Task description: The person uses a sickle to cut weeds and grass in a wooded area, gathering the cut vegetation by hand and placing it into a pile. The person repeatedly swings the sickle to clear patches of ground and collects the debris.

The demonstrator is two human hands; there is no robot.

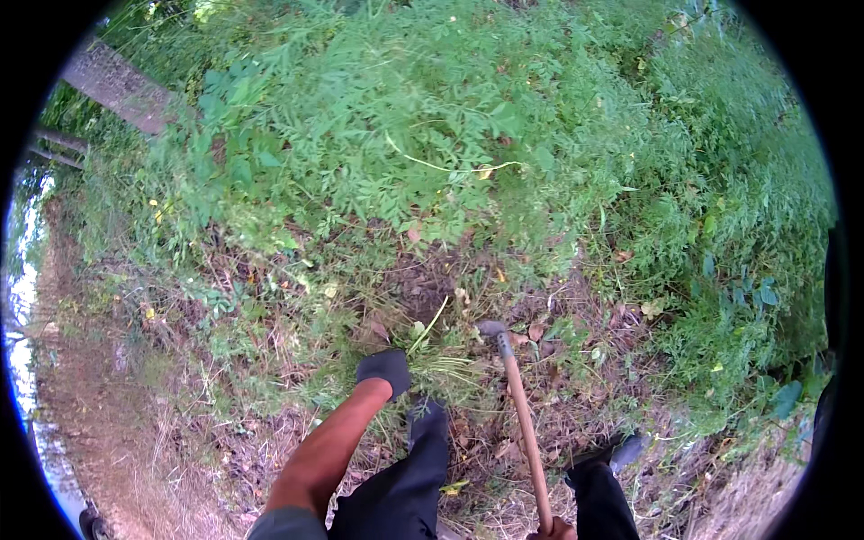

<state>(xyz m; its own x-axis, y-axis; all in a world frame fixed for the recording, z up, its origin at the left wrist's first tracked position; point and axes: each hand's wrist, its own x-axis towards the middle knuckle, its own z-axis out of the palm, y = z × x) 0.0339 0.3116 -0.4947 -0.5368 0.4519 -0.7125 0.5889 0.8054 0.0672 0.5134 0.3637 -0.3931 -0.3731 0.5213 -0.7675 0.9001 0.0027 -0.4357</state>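
My left hand (385,372), in a dark grey glove, is closed around a bunch of green weeds (442,366). The cut-looking stems stick out to its right, above my left foot; the fingers themselves are hidden. At the bottom edge, my right hand (555,530) grips the end of a long wooden handle (525,432). This handle slants up to a dark metal tool head (491,329), which rests low among dry leaves just right of the weeds. Its blade is partly hidden, so the exact kind of tool is unclear.
Dense green weeds (459,115) cover the ground ahead and to the right. A tree trunk (121,84) leans at the upper left. Dry grass and leaf litter (169,445) lie around my feet. My right shoe (624,451) stands beside the handle.
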